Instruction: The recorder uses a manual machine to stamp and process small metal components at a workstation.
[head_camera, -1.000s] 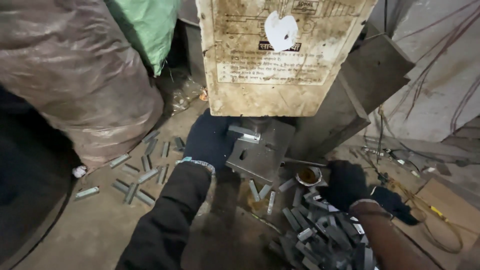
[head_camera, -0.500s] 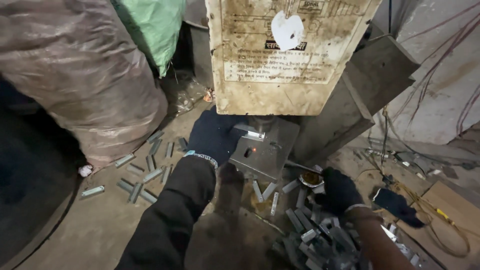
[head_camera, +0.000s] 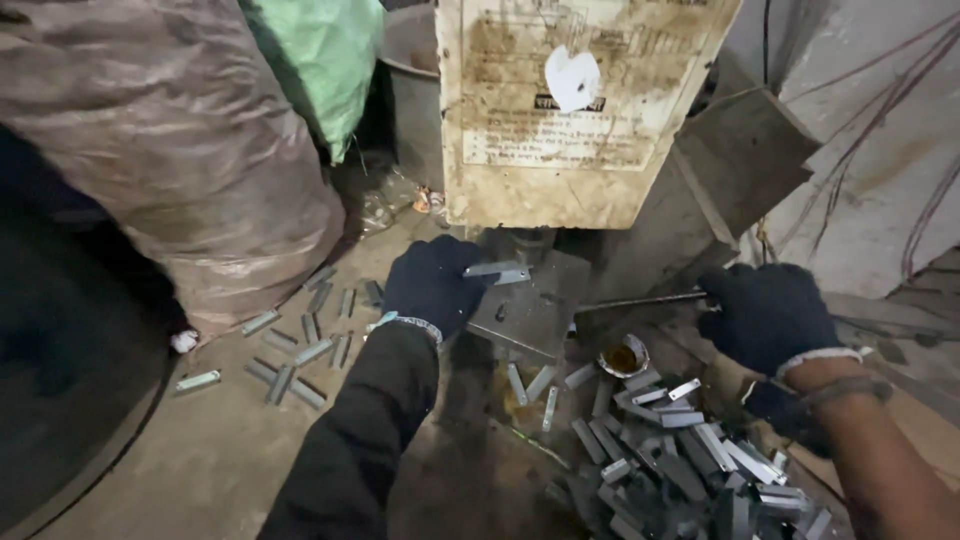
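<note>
My left hand, in a dark glove, rests at the left edge of the press's flat steel plate. Its fingertips pinch a small metal strip that lies under the machine's head. My right hand, also gloved, is closed around the end of a thin metal rod that runs rightward from the plate. Below the right hand lies a heap of short grey metal strips.
The machine's dirty front panel hangs over the plate. A small cup of yellowish liquid stands beside the heap. More strips are scattered on the floor at left, beside a big brown sack and a green sack.
My right hand has risen from the heap of strips to the rod and closed on it. The left hand has stayed at the plate with the strip.
</note>
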